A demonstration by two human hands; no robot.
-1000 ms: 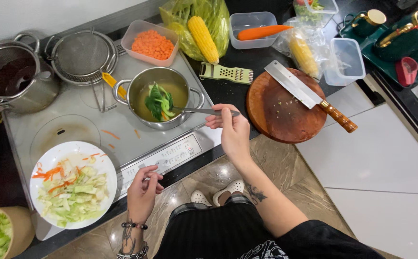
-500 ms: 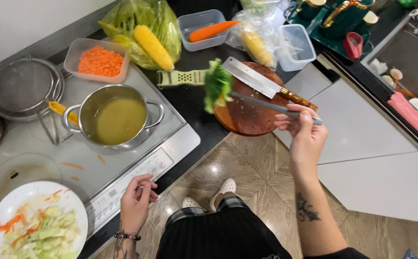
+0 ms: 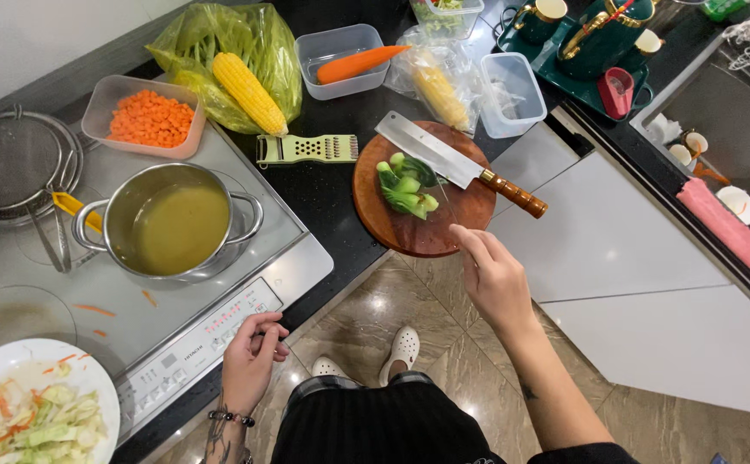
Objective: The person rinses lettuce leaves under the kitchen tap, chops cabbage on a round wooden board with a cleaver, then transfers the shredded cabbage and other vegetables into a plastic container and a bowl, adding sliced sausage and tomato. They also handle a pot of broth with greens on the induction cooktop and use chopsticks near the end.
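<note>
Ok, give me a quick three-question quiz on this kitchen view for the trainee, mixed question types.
1. True or false: the cleaver lies on the round wooden cutting board.
2. Which food sits on that board beside the blade? A) bok choy B) whole carrot C) corn cob
3. What does the left hand rest against?

Key:
1. True.
2. A; the carrot lies in a clear plastic tub and the cob on a yellow bag.
3. The front edge of the induction cooktop, at its control panel, while the right hand hovers by the board's near edge.
</note>
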